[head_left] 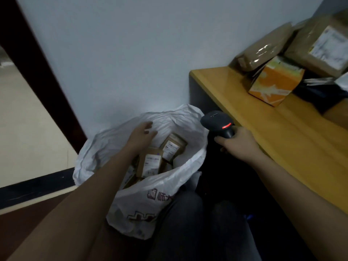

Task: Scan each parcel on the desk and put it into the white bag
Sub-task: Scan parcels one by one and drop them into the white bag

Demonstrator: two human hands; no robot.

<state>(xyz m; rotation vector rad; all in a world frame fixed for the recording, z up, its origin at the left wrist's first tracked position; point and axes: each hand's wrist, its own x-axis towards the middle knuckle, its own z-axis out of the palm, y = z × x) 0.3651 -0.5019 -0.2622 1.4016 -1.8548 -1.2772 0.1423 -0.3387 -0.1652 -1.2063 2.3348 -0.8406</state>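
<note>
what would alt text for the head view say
A person's left hand hangs open over a white bag of brown parcels, while the right hand grips a barcode scanner. An orange box and taped brown parcels sit on the wooden desk.

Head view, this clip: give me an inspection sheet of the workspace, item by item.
Surface: wooden desk, front part bare.
Job's things: white bag open on the floor, brown labelled parcels inside; orange box and brown parcels on the desk.
Clutter: dark items behind the orange box, unclear.
Grippers: left hand over the bag's mouth, fingers relaxed, holding nothing; right hand grips the scanner, red light on.
Cables: nothing seen.
Surroundings: white wall, dark door frame.
</note>
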